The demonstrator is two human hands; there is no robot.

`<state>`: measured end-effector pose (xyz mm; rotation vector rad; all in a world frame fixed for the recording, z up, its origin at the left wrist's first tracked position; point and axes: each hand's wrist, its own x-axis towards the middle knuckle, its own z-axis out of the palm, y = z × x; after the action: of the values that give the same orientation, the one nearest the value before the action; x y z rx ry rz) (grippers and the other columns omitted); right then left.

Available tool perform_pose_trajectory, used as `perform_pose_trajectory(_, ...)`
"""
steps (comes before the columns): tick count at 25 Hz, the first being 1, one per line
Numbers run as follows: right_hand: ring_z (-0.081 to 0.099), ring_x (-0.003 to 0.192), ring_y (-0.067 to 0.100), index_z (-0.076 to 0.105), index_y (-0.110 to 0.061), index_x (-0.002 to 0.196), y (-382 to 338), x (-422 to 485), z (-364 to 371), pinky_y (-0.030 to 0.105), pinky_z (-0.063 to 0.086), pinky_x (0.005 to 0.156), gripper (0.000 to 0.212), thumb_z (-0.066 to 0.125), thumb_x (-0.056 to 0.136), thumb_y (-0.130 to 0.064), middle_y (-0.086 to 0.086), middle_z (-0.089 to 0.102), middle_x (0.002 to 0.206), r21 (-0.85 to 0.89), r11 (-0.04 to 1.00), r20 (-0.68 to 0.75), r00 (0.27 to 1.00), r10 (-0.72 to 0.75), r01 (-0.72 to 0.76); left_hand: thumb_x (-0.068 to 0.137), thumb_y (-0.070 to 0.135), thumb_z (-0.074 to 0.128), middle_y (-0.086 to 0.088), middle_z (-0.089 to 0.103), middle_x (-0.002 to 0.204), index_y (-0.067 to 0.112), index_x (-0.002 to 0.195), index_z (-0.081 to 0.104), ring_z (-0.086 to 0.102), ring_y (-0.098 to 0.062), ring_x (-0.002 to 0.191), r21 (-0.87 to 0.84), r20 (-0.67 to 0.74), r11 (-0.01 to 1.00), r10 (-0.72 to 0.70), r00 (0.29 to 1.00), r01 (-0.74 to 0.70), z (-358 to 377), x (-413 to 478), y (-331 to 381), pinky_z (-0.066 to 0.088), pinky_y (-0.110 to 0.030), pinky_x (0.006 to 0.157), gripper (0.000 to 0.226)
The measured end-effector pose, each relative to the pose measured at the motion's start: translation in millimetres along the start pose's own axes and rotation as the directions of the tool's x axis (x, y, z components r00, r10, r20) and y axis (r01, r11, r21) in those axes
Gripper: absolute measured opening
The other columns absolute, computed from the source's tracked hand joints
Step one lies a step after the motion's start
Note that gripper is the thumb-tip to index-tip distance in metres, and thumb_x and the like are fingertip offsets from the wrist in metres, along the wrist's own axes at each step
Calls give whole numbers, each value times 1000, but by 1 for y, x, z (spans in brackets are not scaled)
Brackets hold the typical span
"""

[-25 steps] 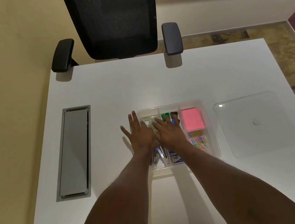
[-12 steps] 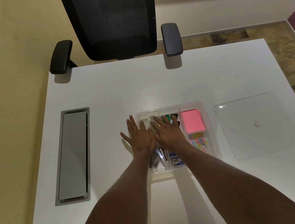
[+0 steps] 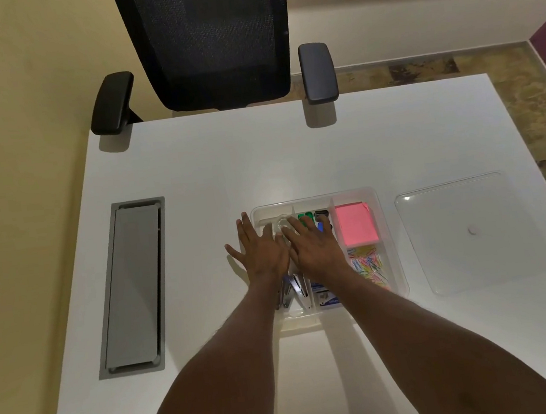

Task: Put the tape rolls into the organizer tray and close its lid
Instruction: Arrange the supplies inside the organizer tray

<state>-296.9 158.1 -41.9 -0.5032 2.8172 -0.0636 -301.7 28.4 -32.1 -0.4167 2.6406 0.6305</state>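
While both hands lie flat, palms down, over the tray's left half, the scene reads so:
Left hand (image 3: 263,254): fingers spread, gripping nothing visible, partly on the table (image 3: 293,157).
Right hand (image 3: 313,248): fingers extended, nothing clasped.
Tape roll (image 3: 280,223): clear, in the far-left compartment, just beyond the fingertips.
Organizer tray (image 3: 394,261): uncovered, holding pink sticky notes (image 3: 355,223) and paper clips (image 3: 372,265).
Lid (image 3: 465,232): flat on the table, right of the tray, apart.

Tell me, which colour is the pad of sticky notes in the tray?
Pink. The sticky notes show best in the head view, the only one.
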Motion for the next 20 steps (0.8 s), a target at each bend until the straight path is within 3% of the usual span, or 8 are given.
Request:
perform_pose_trajectory(5,23,156,28,35,-22,156,-3,-2,-3,58,11,125,52,32,108,-44,3,26,168,22,1000,56,998,-14,13,110,38,34,-3,-6,176,36,141,58,-13,-24,162,3,-6,1000,3,1000,-3,0,0,-3,-5,-71,124,39)
perform_pose_trajectory(7,35,149,29,48,-18,146,-1,-6,-7,55,21,121,43,42,104,-30,7,41,160,34,999,-11,1000,3,-2,108,30,38,-5,-2,176,34,141,57,-9,-23,163,24,-63,1000,15,998,-13,-1,-1,-9,-3,-71,124,38)
perform_pose_trajectory(10,52,128,28,63,-15,120,-1,-10,-7,49,30,110,32,48,92,-12,5,63,133,-4,1000,-83,997,-7,6,104,24,42,-10,3,175,29,138,57,-4,-26,163,172,-137,984,73,988,-49,-1,-4,-22,2,-71,125,37)
perform_pose_trajectory(14,54,115,27,66,-16,107,-6,-14,1,48,27,104,24,46,95,-23,2,67,112,-38,999,-67,997,-39,37,103,28,47,-13,2,175,24,127,62,-5,-29,163,290,-112,951,141,984,-103,3,-9,-26,-2,-71,124,29)
perform_pose_trajectory(20,53,111,25,66,-17,102,-9,-17,6,48,27,105,38,32,99,-35,2,63,109,-14,1000,-121,992,-27,26,104,27,43,-9,0,176,24,118,68,-7,-24,163,181,-70,981,80,994,-67,7,-13,-22,-2,-69,125,29)
